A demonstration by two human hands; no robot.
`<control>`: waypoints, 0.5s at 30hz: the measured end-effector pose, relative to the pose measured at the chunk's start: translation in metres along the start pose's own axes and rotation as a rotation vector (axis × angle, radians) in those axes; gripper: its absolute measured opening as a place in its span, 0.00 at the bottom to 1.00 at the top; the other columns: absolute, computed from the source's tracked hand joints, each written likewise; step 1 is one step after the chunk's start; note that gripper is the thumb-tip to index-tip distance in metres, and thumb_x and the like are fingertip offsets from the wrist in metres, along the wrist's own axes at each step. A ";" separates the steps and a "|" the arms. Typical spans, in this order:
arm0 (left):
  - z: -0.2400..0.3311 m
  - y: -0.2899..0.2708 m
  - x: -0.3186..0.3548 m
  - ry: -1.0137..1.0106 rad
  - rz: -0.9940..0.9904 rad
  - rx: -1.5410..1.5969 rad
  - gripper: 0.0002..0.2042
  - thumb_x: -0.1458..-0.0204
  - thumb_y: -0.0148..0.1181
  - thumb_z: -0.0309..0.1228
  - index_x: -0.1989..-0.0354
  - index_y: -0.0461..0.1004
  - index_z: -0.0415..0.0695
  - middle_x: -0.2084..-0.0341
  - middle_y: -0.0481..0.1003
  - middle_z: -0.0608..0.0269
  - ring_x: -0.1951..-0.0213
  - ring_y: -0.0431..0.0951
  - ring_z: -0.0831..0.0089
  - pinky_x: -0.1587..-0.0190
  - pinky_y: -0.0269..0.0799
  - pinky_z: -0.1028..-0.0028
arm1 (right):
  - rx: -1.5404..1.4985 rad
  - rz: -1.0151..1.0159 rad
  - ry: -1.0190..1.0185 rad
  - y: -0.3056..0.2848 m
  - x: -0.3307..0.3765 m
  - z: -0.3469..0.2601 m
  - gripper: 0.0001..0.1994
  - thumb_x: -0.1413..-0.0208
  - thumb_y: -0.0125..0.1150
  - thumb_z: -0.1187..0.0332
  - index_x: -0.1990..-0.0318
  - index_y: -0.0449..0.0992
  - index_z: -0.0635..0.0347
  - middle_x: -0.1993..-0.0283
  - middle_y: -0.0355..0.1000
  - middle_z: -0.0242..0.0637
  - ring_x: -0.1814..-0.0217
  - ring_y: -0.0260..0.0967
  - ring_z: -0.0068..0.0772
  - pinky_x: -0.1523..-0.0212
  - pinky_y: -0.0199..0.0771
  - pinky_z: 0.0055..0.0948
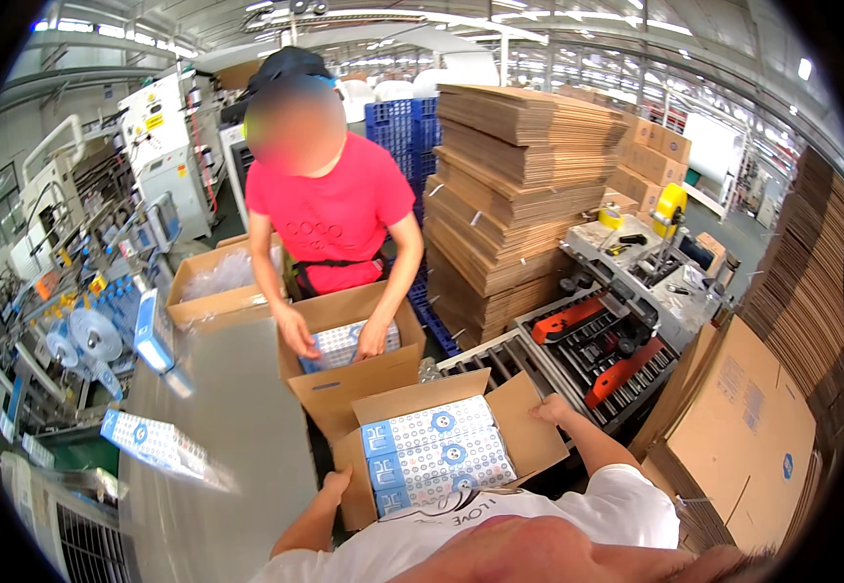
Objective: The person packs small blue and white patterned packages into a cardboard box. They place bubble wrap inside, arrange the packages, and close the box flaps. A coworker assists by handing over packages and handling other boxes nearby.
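brown corrugated cardboard right under your chin: an open carton [441, 449], flaps splayed outward, matte and creased at the folds. inside it, glossy white packs [438, 455] with a fine blue dotted print and blue ends lie flat, side by side, filling the carton to the rim. your left hand [337, 483] sits low at the carton's near left corner, fingers curled against the cardboard wall, forearm coming up from the lower edge. your right hand [550, 409] reaches across to the far right flap, fingers bent over its edge and pinching it; the arm is stretched out, elbow low. the carton rests on the edge of a smooth grey table [228, 437], just beside a metal roller conveyor [500, 355]. across from you, a person in a red shirt [335, 209] has both hands down in a second open carton [349, 360] touching yours, pressing on the same kind of pack. tall stack of flat cardboard sheets [514, 194] behind, ribbed edges showing. more printed packs [155, 442] lie on the table to your left.
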State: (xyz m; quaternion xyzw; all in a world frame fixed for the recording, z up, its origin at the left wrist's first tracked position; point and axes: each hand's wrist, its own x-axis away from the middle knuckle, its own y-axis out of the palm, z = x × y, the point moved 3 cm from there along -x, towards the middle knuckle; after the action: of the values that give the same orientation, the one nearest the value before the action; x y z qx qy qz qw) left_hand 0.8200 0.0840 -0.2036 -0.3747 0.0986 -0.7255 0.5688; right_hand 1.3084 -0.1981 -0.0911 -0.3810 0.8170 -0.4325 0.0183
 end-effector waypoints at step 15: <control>0.143 0.070 0.084 0.452 -0.902 -0.283 0.40 0.44 0.39 0.63 0.34 0.57 0.40 0.32 0.39 0.38 0.28 0.34 0.56 0.31 0.41 0.62 | 0.355 -0.934 -0.869 0.023 0.081 -0.119 0.49 0.55 0.64 0.41 0.33 0.51 0.63 0.29 0.45 0.51 0.30 0.49 0.49 0.32 0.49 0.37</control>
State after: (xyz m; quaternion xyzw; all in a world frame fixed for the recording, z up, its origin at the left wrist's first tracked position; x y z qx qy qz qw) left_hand 0.9602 0.0254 -0.1071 -0.2871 0.1446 -0.9407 0.1083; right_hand 1.1940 -0.1592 -0.0091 -0.8262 0.4005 -0.3300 0.2193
